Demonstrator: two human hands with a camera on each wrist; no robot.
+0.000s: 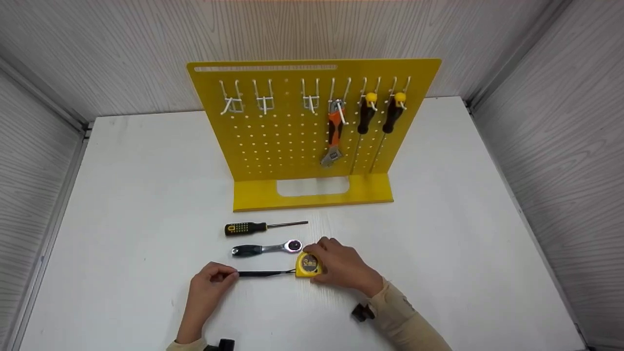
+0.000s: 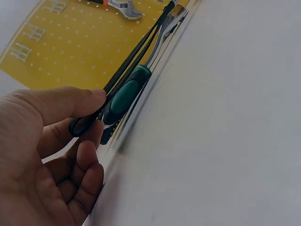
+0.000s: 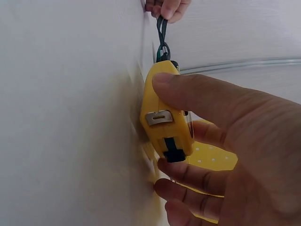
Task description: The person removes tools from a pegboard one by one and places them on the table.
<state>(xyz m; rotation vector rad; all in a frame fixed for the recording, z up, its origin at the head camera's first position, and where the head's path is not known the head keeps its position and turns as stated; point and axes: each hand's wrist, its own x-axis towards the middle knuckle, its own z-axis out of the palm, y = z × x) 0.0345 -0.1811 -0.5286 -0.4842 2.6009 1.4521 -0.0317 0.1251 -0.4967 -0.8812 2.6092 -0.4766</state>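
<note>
My right hand (image 1: 343, 265) grips a yellow tape measure (image 1: 308, 264) by its sides, near the tabletop. In the right wrist view the thumb lies on the case, with the metal end hook and black lock button facing the camera. A black wrist strap (image 1: 263, 274) runs left from the tape measure, drawn out straight. Its looped end is pinched between thumb and forefinger of my left hand (image 1: 208, 287). Just beyond the strap lies a ratchet wrench (image 1: 268, 248) with a dark green grip. Farther back lies a screwdriver (image 1: 265, 227) with a black and yellow handle.
Behind the tools stands a yellow pegboard (image 1: 278, 146) on a flat base. An adjustable wrench (image 1: 334, 131) and two long screwdrivers (image 1: 366, 114) hang on its right-hand hooks. Three hooks at the left and middle hold nothing. Panelled walls (image 1: 551, 97) enclose the white table (image 1: 146, 195).
</note>
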